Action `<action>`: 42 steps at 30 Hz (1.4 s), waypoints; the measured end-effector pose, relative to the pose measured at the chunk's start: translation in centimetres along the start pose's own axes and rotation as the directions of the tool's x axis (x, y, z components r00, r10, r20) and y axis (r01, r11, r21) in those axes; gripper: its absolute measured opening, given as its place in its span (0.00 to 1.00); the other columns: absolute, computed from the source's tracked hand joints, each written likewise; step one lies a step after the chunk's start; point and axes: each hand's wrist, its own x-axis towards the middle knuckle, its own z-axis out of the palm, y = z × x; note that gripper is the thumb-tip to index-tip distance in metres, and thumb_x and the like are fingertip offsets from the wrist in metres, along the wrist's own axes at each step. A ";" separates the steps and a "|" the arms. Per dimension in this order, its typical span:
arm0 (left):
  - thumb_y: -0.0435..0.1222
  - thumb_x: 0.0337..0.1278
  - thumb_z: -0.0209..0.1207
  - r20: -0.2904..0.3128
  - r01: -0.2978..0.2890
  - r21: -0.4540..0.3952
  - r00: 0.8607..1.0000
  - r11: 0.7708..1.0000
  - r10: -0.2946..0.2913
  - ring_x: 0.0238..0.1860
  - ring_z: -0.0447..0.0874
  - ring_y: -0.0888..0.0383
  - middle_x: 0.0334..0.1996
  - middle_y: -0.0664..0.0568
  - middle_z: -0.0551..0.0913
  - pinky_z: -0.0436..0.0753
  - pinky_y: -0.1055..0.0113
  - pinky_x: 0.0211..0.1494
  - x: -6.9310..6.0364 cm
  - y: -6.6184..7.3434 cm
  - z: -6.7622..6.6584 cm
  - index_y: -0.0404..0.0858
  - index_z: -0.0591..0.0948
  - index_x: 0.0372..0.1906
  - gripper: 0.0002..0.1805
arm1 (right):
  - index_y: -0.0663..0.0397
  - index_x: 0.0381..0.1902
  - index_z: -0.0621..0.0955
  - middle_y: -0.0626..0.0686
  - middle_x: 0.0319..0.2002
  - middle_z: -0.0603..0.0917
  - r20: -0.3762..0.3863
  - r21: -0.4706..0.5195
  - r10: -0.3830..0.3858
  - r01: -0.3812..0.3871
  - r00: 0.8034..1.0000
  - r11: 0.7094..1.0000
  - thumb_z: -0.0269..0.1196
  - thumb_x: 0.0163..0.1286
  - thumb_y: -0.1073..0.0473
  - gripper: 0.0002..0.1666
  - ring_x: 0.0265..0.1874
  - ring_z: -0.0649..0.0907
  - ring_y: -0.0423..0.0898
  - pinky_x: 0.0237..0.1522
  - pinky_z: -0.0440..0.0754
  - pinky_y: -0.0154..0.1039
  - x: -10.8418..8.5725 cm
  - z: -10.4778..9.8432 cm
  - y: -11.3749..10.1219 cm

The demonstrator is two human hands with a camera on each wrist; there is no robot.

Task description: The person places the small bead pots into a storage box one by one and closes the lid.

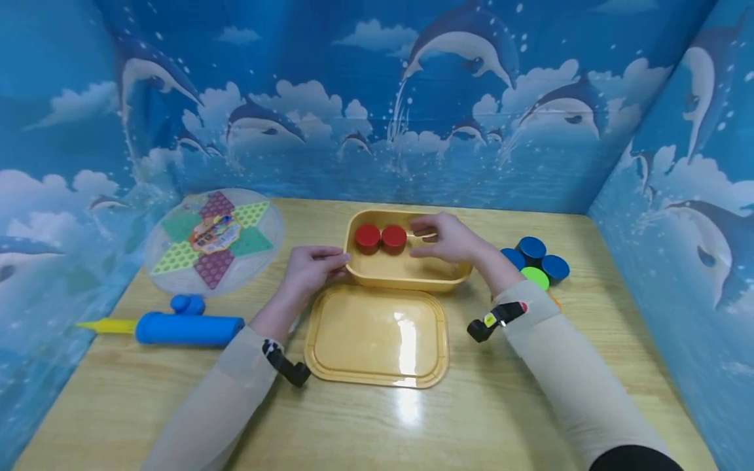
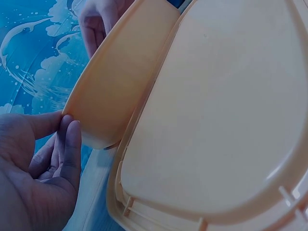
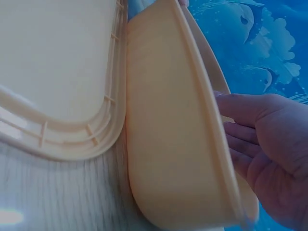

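A yellow plastic box [image 1: 406, 282] stands toward the back of the table. Two red-lidded round tubs [image 1: 380, 239] are side by side in its left half. My left hand [image 1: 318, 265] pinches the box's left end at the rim; in the left wrist view, thumb and fingertips [image 2: 72, 132] meet at that corner. My right hand [image 1: 450, 239] reaches over the box's right part, thumb and fingers spread apart beside the tubs. No object shows between them. In the right wrist view the fingers [image 3: 240, 139] go behind the box wall, so their tips are partly hidden.
A matching yellow lid [image 1: 377, 337] lies in front of the box. Several blue tubs [image 1: 531, 248] and a green one [image 1: 535, 278] stand at right, partly behind my forearm. At left are a blue pump [image 1: 185, 328] with a yellow nozzle and a star-patterned round board [image 1: 215, 242].
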 end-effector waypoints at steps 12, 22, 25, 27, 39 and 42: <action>0.28 0.64 0.72 0.001 0.002 -0.023 1.000 1.000 -0.002 0.31 0.90 0.58 0.43 0.40 0.88 0.93 0.65 0.42 0.0 0.0 0.0 0.25 0.86 0.55 0.17 | 0.66 0.74 0.73 0.66 0.70 0.76 -0.060 -0.056 0.002 -0.005 0.998 0.998 0.75 0.71 0.59 0.39 0.68 0.77 0.61 0.70 0.79 0.55 -5.7 -2.3 -0.7; 0.29 0.65 0.72 0.007 -0.020 0.013 1.000 1.000 0.020 0.33 0.90 0.57 0.45 0.38 0.87 0.93 0.64 0.43 0.1 -0.1 0.0 0.26 0.86 0.55 0.17 | 0.65 0.73 0.75 0.65 0.69 0.78 -0.169 -0.074 0.009 -0.021 0.986 0.997 0.75 0.71 0.58 0.37 0.68 0.78 0.61 0.69 0.80 0.54 -10.2 -4.2 -0.2; 0.30 0.66 0.72 -0.001 -0.017 0.024 1.000 1.000 0.017 0.33 0.90 0.57 0.45 0.38 0.87 0.93 0.64 0.44 0.0 -0.1 0.0 0.27 0.86 0.55 0.17 | 0.63 0.72 0.76 0.63 0.68 0.79 -0.211 -0.073 0.024 -0.040 0.977 0.997 0.75 0.71 0.57 0.36 0.68 0.79 0.60 0.68 0.80 0.53 -11.4 -4.5 0.4; 0.30 0.66 0.72 0.000 -0.016 0.021 1.000 1.000 0.016 0.33 0.90 0.57 0.45 0.38 0.88 0.93 0.65 0.44 0.0 -0.1 0.0 0.27 0.86 0.56 0.17 | 0.62 0.72 0.77 0.63 0.68 0.79 -0.234 -0.068 0.038 -0.055 0.971 0.996 0.75 0.71 0.58 0.35 0.67 0.79 0.59 0.67 0.81 0.52 -12.4 -4.8 0.7; 0.30 0.66 0.72 0.010 -0.006 0.013 1.000 1.000 0.006 0.35 0.90 0.57 0.46 0.38 0.87 0.93 0.64 0.46 0.1 -0.2 -0.1 0.27 0.85 0.58 0.19 | 0.68 0.71 0.75 0.68 0.67 0.78 -0.286 -0.106 0.026 -0.059 0.958 0.993 0.73 0.72 0.62 0.35 0.66 0.78 0.68 0.60 0.74 0.17 -17.1 -5.7 2.5; 0.31 0.67 0.72 0.008 -0.006 0.020 1.000 1.000 0.006 0.37 0.90 0.56 0.48 0.38 0.87 0.93 0.64 0.46 0.1 -0.1 -0.1 0.28 0.86 0.58 0.18 | 0.68 0.71 0.76 0.69 0.66 0.78 -0.310 -0.131 0.029 -0.073 0.950 0.989 0.74 0.71 0.62 0.34 0.65 0.78 0.68 0.58 0.73 0.15 -18.1 -5.7 3.0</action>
